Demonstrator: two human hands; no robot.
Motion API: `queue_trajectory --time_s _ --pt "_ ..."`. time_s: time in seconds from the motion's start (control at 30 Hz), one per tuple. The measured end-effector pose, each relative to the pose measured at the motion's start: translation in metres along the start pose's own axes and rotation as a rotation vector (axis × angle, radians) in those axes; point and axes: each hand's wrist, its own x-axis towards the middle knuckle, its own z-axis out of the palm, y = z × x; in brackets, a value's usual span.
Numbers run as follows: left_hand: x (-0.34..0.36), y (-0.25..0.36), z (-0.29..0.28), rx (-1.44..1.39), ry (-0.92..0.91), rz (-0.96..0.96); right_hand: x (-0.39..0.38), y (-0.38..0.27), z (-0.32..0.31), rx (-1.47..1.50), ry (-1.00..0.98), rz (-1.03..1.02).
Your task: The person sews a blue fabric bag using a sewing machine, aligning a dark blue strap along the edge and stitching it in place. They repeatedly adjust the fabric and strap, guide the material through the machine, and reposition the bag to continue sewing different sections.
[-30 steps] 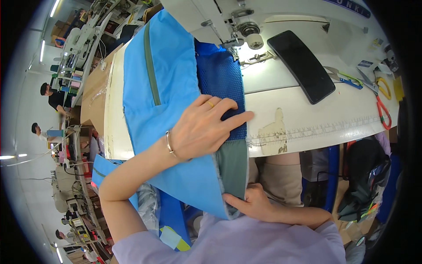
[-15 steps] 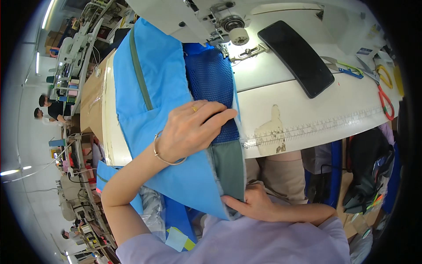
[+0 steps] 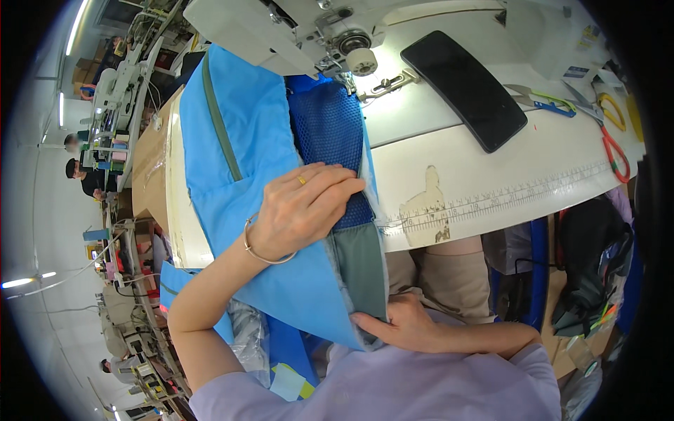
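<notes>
A light-blue fabric bag piece (image 3: 242, 137) with a grey-green zipper strip, a dark-blue mesh pocket (image 3: 324, 123) and a grey-green lower panel (image 3: 361, 270) lies across the sewing table and hangs over its front edge. Its far end reaches the presser foot (image 3: 349, 85) of the sewing machine (image 3: 281, 31). My left hand (image 3: 305, 207) rests on the piece at the mesh pocket, fingers bent and held together on the cloth, tips partly hidden. At the near corner, my right hand (image 3: 404, 323) pinches the hem, thumb on top and the other fingers out of sight underneath.
On the white table (image 3: 484, 165) lie a black phone (image 3: 465, 91), thread snips (image 3: 544, 102) and red-handled scissors (image 3: 614, 154). A printed measuring scale runs along the front edge. Cardboard (image 3: 151, 172) is at the left. Other people and machines are farther off.
The whole view has shifted slightly. My left hand's fingers have drawn closer together on the mesh. My right hand keeps its pinch at the near corner.
</notes>
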Motion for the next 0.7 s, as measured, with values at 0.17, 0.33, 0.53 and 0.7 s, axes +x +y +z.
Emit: queue_trajectory --time_s 0.17,0.33,0.53,0.7 --pt "0.000 0.005 0.002 -0.034 0.051 -0.111 0.005 -0.001 -0.009 -0.226 -0.017 -0.118" --pt "0.017 0.026 -0.005 -0.035 -0.124 -0.342 0.007 -0.002 -0.010 -0.426 -0.089 -0.161" --pt "0.016 0.027 -0.002 -0.105 -0.178 -0.393 0.013 -0.013 -0.023 -0.611 -0.192 -0.245" --pt "0.004 0.023 -0.003 -0.256 -0.150 -0.426 0.033 -0.042 -0.070 -0.828 0.020 -0.627"
